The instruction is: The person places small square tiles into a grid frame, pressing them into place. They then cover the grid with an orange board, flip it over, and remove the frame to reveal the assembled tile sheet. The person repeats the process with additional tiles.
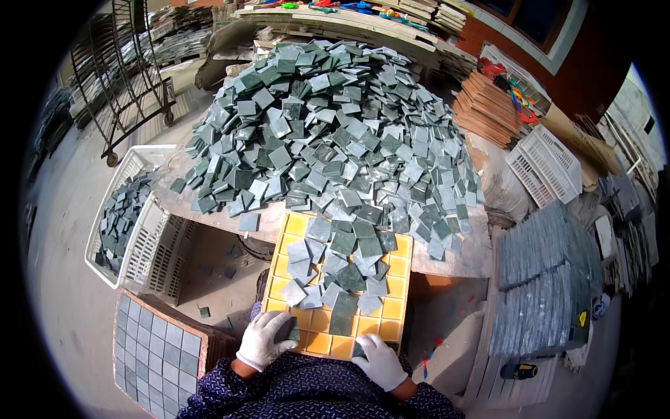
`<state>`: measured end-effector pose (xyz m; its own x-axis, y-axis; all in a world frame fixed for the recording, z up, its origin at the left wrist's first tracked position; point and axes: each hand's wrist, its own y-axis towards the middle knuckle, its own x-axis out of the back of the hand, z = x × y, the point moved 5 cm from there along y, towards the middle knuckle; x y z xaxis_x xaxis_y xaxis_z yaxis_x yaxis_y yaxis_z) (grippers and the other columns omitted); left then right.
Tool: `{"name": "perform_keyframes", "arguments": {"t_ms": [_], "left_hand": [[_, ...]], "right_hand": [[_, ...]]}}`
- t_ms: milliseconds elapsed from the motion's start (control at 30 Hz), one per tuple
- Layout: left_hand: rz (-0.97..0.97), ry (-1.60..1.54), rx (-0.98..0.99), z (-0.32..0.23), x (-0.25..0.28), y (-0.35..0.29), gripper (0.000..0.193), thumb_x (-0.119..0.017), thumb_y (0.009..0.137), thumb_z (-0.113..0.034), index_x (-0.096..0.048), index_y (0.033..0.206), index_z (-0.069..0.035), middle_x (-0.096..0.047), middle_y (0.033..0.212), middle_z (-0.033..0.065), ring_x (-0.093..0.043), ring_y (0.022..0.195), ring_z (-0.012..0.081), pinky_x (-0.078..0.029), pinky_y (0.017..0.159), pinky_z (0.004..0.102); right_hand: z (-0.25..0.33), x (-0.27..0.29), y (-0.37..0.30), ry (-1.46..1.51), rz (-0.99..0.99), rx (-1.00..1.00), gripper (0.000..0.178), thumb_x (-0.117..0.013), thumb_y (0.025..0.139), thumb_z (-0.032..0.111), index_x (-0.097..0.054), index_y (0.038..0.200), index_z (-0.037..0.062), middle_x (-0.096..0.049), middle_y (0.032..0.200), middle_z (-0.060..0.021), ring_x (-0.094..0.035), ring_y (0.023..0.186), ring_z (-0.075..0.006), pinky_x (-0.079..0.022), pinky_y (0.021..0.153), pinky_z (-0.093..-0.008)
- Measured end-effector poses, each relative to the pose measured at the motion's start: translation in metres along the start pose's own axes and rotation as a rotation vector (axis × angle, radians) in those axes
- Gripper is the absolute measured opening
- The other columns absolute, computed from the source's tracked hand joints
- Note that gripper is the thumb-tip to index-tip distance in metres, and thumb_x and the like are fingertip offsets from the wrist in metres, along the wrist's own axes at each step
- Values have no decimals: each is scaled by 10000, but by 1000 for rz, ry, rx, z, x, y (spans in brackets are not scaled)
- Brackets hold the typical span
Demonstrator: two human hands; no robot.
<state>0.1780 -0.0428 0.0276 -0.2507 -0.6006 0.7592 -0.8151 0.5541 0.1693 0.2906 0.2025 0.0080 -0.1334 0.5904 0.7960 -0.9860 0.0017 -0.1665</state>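
A yellow grid tray (319,343) lies in front of me with its near edge at my body. Loose grey-green stone tiles (333,265) cover most of its far part, overlapping at odd angles. At its near left corner my left hand (264,341), in a white glove, is closed on a dark stone tile (289,334). My right hand (380,364), gloved too, is closed at the near right edge, with a dark tile (359,349) at its fingertips. One tile (343,314) sits between the hands, farther in. Several near cells show bare yellow.
A large heap of tiles (328,126) fills the table beyond the tray. At left stand a white crate (150,241) of tiles and a stack topped by a tiled sheet (157,346). Bundled slabs (541,279) stand on a pallet at right, near brown boards (485,108).
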Motion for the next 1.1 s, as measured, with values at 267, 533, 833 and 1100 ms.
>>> {"name": "perform_keyframes", "arguments": {"t_ms": [267,533,833,1100], "left_hand": [[-1,-10,-6,-2,4,-4,637,-748,731,-426,-571,1224,-63,-610,1114,151,-578,1013,356,-475,888,432],[-11,38,-51,12,2,-16,635,-758,713,-392,-570,1218,-57,-612,1126,149,-579,1029,351,-467,912,426],[86,128,-206,6,-16,-16,643,-766,687,-348,-580,1237,-73,-613,1155,107,-521,1135,328,-419,985,435],[4,-16,-272,6,-8,-18,608,-729,737,-329,-555,1242,-40,-611,1136,125,-545,1100,339,-418,976,438]], "right_hand": [[27,22,59,-103,-249,120,619,-727,784,285,-484,1311,71,-500,1294,-218,-549,1123,-392,-477,912,-440],[29,22,78,-99,-183,189,560,-731,761,230,-498,1233,36,-559,1155,-184,-570,1043,-359,-484,865,-428],[64,-29,37,-29,33,271,509,-680,786,249,-511,1217,38,-523,1178,-179,-556,1070,-354,-473,902,-431],[69,-33,36,-70,50,248,471,-684,783,186,-491,1180,23,-497,1153,-171,-562,1047,-342,-491,869,-403]]}}
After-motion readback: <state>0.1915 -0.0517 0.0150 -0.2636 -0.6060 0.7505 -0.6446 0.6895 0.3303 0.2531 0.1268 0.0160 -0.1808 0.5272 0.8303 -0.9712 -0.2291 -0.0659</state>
